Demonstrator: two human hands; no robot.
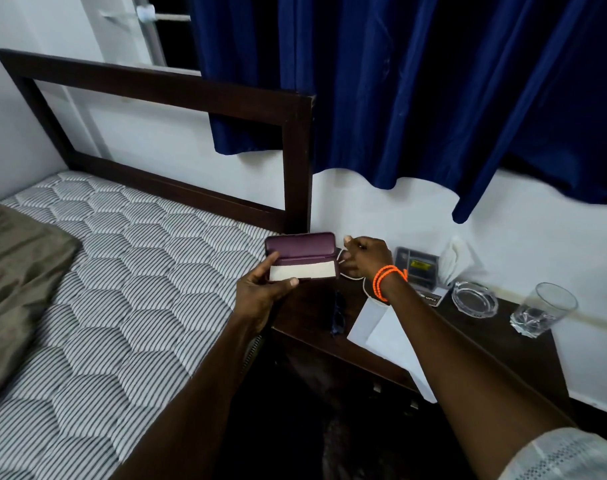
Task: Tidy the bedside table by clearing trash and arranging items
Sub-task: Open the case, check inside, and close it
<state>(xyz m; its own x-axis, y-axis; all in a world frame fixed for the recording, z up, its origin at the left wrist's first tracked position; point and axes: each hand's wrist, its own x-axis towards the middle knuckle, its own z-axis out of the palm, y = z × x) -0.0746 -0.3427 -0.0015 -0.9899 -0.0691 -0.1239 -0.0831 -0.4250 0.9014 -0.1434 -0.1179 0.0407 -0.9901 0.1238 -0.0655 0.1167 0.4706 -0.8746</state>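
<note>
One bedside table (523, 344), dark wood, at 4 o'clock from the frame's centre, its front half covered by your right forearm.

One purple spectacle case (300, 256), lid open, pale lining showing, held above the table's left edge. Your left hand (264, 289) grips it, thumb on the front rim, fingers behind.

Your right hand (362, 256), at 3 o'clock of the case, is loosely curled near a white cable (364, 285); whether it pinches the cable cannot be made out. One orange bead bracelet (386, 280), looped twice, on that wrist.

On the table:
- one drinking glass (544, 310), far right
- one glass ashtray (474, 299), at 9 o'clock of the glass
- two white sheets of paper (388, 336), partly under your arm
- one dark box with a yellow label (418, 266), text unreadable
- one crumpled white tissue (452, 259)
- one dark pair of glasses (338, 315), hard to make out against the wood

One mattress (122, 271), one blue curtain (416, 84).
</note>
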